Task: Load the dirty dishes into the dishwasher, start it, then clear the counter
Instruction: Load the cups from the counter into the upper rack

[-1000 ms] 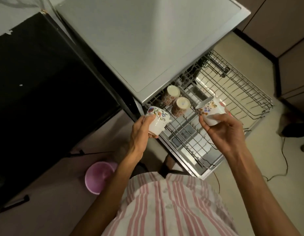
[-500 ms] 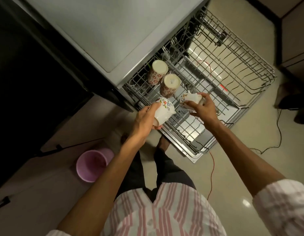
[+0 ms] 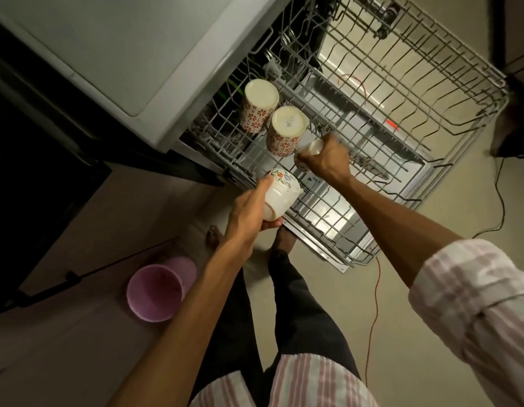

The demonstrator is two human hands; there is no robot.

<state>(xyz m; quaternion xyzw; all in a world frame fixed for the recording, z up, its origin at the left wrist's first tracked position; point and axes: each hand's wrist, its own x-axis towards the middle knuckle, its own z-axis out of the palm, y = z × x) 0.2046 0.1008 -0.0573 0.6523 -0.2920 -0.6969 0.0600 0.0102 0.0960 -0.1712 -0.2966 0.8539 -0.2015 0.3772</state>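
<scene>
The dishwasher's wire rack (image 3: 448, 92) is pulled out over the open door. Two red-flowered mugs stand upside down in its near left corner, one (image 3: 259, 105) behind the other (image 3: 287, 132). My right hand (image 3: 328, 158) grips a white floral cup (image 3: 312, 148) low in the rack, right beside the nearer mug; the hand hides most of it. My left hand (image 3: 249, 212) holds a second white floral cup (image 3: 279, 195) on its side above the rack's front left edge.
The grey dishwasher top (image 3: 131, 45) fills the upper left, with a dark cabinet (image 3: 34, 171) beside it. A pink bucket (image 3: 157, 289) stands on the floor by my feet. A red wire (image 3: 373, 312) and a black cable (image 3: 501, 198) trail across the floor.
I have leaned in closer to the rack. My right hand carried its cup down into the rack beside the nearer mug. My left hand kept its cup near the rack's front edge.
</scene>
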